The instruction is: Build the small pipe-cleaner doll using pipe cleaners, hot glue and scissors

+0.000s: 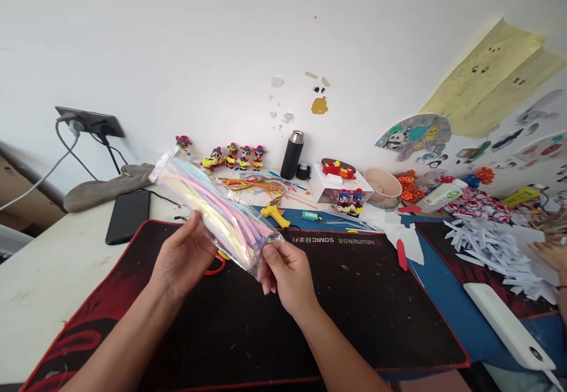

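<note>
A clear plastic bag (pixel 217 209) was held aloft over the far left part of a dark, red-edged mat (pixel 354 315) on the worktop (pixel 33 286), tilted so that one end rose to the left and the other dropped to the right. Its film was glossy and creased, with a pale flap at the raised end, and through it showed a bundle of long, soft-looking strands (pixel 237 218) in pink, lilac, cream yellow and pale blue, lying lengthwise side by side. The right hand (pixel 281 265) pinched the lower end between thumb and fingers; the left hand (pixel 188 250) supported the lower edge, its thumb there and its fingers mostly hidden behind the film, so I could not tell how tightly they were closed. Beyond the mat, a dark shallow dish (pixel 330 160) sat on a white box (pixel 318 189) and carried red and yellow pieces (pixel 340 170). Two small figurines (pixel 349 202) stood in front of that box, and a beige bowl (pixel 384 197) stood just beside it, with no telling what lay at the bottom. A black flask (pixel 291 157) stood upright near a black cap (pixel 303 171), its contents hidden, and a white bottle (pixel 443 196) leaned over near orange flower shapes (pixel 407 186)
</note>
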Available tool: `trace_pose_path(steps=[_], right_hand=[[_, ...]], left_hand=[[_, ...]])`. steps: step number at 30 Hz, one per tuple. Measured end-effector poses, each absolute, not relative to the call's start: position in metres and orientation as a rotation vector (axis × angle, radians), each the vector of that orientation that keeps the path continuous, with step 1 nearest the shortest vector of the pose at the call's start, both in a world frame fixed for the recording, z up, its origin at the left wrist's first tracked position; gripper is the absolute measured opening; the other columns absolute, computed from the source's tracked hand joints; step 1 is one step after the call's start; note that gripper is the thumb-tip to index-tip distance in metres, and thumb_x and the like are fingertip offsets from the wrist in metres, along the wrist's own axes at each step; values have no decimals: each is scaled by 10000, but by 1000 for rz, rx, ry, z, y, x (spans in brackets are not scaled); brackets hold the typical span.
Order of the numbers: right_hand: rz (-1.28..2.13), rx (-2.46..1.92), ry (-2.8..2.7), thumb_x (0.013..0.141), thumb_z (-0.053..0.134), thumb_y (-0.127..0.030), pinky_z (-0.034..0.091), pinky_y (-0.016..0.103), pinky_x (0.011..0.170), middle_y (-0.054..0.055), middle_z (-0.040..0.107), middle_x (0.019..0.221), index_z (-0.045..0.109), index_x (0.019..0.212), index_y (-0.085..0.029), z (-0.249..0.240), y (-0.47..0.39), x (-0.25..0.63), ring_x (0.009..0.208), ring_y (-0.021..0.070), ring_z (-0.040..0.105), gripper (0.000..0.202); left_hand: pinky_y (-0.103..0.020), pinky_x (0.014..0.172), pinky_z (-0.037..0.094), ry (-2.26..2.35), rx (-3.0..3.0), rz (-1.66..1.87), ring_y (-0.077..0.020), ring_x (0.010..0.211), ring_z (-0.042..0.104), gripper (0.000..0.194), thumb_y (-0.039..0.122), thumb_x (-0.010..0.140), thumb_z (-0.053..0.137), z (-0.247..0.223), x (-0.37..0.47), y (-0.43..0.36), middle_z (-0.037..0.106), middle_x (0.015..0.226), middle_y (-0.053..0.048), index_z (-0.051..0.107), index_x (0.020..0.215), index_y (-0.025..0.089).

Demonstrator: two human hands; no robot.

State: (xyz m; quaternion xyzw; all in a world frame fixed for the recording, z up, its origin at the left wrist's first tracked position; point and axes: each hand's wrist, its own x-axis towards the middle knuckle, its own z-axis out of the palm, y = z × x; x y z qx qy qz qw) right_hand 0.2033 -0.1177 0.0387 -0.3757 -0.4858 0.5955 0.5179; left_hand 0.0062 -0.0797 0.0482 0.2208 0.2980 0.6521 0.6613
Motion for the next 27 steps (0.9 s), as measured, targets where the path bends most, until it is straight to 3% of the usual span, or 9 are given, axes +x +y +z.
trace_pose_path(steps=[2,4,11,23,27], right_hand=[[1453,-914,-1152,897,718,-749,294,184,359,-10,623,553,580,703,-187,38,-118,203,358,74,491,610],[1455,-945,-1136,898,707,-762,292,182,365,-19,601,538,575,696,-186,35,-118,205,359,73,491,624],[1438,-1035,-1068,885,736,-732,260,185,360,-19,652,616,646,870,-184,23,-120,212,375,81,513,556],[1460,-1016,-1087,878,780,-654,267,178,354,-31,645,619,667,925,-175,20,-120,214,369,71,500,494],[1456,-1005,-1065,877,775,-674,275,182,355,-26,659,644,670,999,-185,23,-121,213,384,85,519,514]], left_hand=[[-371,809,688,726,470,1474,-285,903,808,278,278,796,891,46,3,-78,851,1029,-90,781,1026,167],[-377,846,687,772,484,1505,-291,916,813,287,221,765,908,43,1,-76,855,1019,-91,784,1014,152],[-416,930,671,824,578,1616,-341,1037,803,462,243,651,1013,44,-5,-76,859,1009,-82,805,1058,172],[-392,943,644,827,622,1608,-310,1006,784,322,252,648,1016,40,-8,-76,835,906,-84,785,846,147],[-399,922,651,812,636,1607,-310,944,791,320,239,607,1029,39,-13,-76,796,763,-61,766,769,156]])
